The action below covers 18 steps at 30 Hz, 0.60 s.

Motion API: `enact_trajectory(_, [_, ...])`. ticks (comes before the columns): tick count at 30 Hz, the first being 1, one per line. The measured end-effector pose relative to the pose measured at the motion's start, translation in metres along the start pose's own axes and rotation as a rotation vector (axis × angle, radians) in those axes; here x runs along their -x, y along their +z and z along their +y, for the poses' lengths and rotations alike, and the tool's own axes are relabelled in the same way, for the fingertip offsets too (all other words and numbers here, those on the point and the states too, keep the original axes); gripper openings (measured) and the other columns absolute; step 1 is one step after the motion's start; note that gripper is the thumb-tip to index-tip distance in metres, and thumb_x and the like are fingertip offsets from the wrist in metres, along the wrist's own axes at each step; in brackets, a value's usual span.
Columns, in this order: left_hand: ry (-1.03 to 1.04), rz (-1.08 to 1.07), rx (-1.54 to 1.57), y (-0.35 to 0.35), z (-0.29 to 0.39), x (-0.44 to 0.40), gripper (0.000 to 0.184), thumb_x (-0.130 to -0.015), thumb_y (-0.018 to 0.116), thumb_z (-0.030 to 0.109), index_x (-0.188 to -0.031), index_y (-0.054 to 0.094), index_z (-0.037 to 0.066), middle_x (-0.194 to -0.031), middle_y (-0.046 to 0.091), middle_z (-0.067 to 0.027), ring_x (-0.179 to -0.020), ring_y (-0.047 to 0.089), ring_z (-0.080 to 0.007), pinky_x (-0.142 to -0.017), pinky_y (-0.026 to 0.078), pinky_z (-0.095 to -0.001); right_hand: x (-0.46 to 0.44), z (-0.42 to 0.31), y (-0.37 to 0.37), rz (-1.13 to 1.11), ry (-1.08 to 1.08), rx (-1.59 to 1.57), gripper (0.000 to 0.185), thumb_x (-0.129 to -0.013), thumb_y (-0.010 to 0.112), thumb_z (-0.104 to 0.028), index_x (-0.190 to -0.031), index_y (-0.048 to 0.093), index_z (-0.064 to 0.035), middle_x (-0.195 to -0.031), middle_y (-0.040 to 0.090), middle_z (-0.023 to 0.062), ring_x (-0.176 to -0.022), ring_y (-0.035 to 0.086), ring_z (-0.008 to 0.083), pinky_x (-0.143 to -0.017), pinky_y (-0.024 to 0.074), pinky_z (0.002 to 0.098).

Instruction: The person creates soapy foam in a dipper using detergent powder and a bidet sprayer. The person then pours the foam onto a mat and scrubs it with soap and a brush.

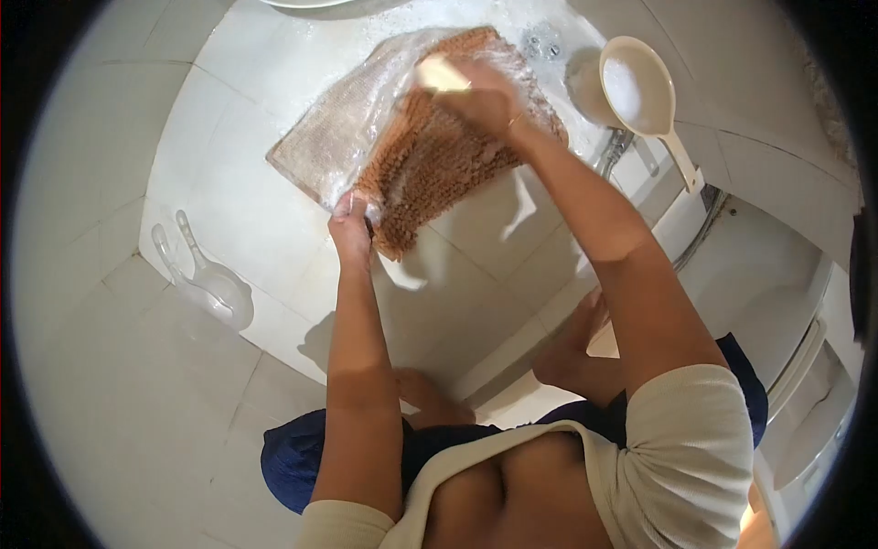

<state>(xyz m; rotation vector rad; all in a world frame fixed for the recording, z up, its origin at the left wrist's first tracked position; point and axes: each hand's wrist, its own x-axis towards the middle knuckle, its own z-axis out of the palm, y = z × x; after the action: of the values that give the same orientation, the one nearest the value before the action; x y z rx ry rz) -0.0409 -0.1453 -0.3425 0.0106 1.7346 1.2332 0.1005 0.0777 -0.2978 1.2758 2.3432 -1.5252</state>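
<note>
A brown shaggy bath mat (448,156) lies wet on the pale floor, with one part folded over so that its smooth, lighter backing shows on the left. White suds streak along the fold. My left hand (351,224) is closed on the mat's near edge. Over the far part of the mat, my right hand (489,96) grips a pale yellow block (443,73). Motion blurs it, so I cannot tell whether it is a bar of soap or a brush.
A cream dipper (679,157) with white suds or powder inside stands at the right on a ledge. Near the left wall lies a whitish dipper (224,288). A floor drain (541,43) sits beyond the mat. The rim of a white basin (306,3) shows at the top edge.
</note>
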Motion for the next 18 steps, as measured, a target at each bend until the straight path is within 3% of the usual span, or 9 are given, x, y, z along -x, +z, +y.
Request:
enact_trajectory(1, [0.019,0.018,0.08,0.002,-0.001,0.0,0.028,-0.087,0.056,0.011,-0.109,0.057,-0.006,-0.088,0.063,-0.0061,-0.07,0.057,-0.0118,-0.06,0.044,-0.0239,-0.003,0.01,-0.004,0.032,0.084,-0.157,0.038,-0.081,0.059,-0.034,-0.111,0.058,-0.0101,-0.088,0.06,0.0142,-0.083,0.059,0.0259,-0.07,0.0493,0.0382])
enact_trajectory(3, [-0.019,0.045,0.138,0.004,0.003,0.003,0.03,-0.087,0.056,0.011,-0.111,0.055,-0.007,-0.091,0.063,-0.0071,-0.079,0.058,-0.0143,-0.07,0.046,-0.026,0.002,-0.005,0.004,0.628,-0.075,0.246,0.037,-0.081,0.059,-0.034,-0.11,0.059,-0.0107,-0.082,0.058,0.0134,-0.076,0.058,0.026,-0.065,0.0484,0.0362])
enact_trajectory(6, [0.084,0.026,0.113,0.001,-0.009,-0.007,0.031,-0.087,0.052,0.01,-0.115,0.054,-0.004,-0.097,0.062,-0.0069,-0.082,0.059,-0.0163,-0.074,0.047,-0.0273,0.054,-0.046,0.082,0.451,-0.175,0.264,0.044,-0.077,0.063,-0.039,-0.115,0.057,-0.0175,-0.086,0.055,0.0149,-0.082,0.056,0.0301,-0.069,0.0467,0.0405])
enact_trajectory(8, [0.068,0.016,0.152,-0.003,-0.015,-0.014,0.031,-0.088,0.051,0.009,-0.116,0.053,-0.004,-0.097,0.062,-0.0071,-0.083,0.059,-0.0164,-0.075,0.047,-0.0284,0.073,-0.02,0.123,0.451,-0.164,0.3,0.046,-0.075,0.064,-0.04,-0.116,0.057,-0.019,-0.088,0.055,0.0155,-0.084,0.055,0.0312,-0.072,0.0458,0.0422])
enact_trajectory(10, [0.087,0.021,0.064,-0.005,-0.018,-0.015,0.03,-0.088,0.051,0.009,-0.115,0.053,-0.004,-0.097,0.062,-0.0073,-0.084,0.059,-0.0158,-0.075,0.047,-0.0279,0.092,0.014,0.111,0.315,-0.281,0.254,0.051,-0.072,0.067,-0.04,-0.116,0.056,-0.0184,-0.091,0.056,0.0155,-0.089,0.054,0.0321,-0.076,0.044,0.0437])
enact_trajectory(12, [0.037,-0.035,0.222,-0.002,-0.018,-0.015,0.029,-0.088,0.051,0.009,-0.114,0.054,-0.004,-0.095,0.061,-0.007,-0.083,0.058,-0.0152,-0.073,0.047,-0.0271,0.091,0.033,0.04,0.213,-0.048,0.327,0.051,-0.071,0.069,-0.036,-0.116,0.055,-0.0161,-0.096,0.056,0.016,-0.09,0.054,0.0321,-0.077,0.0443,0.0416])
enact_trajectory(15, [-0.008,0.011,0.129,0.002,0.001,0.0,0.025,-0.087,0.055,0.011,-0.108,0.059,-0.002,-0.07,0.056,0.0024,-0.051,0.042,-0.0042,-0.047,0.033,-0.0207,0.093,0.065,-0.021,0.468,0.103,0.425,0.056,-0.071,0.07,-0.035,-0.12,0.05,-0.0149,-0.102,0.057,0.018,-0.094,0.055,0.0327,-0.081,0.0451,0.0406])
enact_trajectory(17, [-0.003,0.001,0.096,0.001,0.004,0.0,0.025,-0.086,0.056,0.011,-0.108,0.059,-0.002,-0.069,0.055,0.0032,-0.05,0.042,-0.0047,-0.047,0.033,-0.0212,0.098,0.064,-0.034,0.576,0.127,0.394,0.057,-0.072,0.069,-0.036,-0.12,0.049,-0.0145,-0.102,0.057,0.0183,-0.096,0.056,0.0327,-0.082,0.0455,0.0403])
enact_trajectory(18, [-0.005,0.0,0.067,0.0,0.005,-0.001,0.026,-0.086,0.056,0.011,-0.108,0.059,-0.002,-0.067,0.053,0.0039,-0.05,0.042,-0.0052,-0.047,0.033,-0.0217,0.1,0.057,-0.041,0.483,0.278,0.341,0.057,-0.073,0.069,-0.037,-0.121,0.049,-0.0154,-0.105,0.057,0.0176,-0.097,0.056,0.0328,-0.083,0.0458,0.0407])
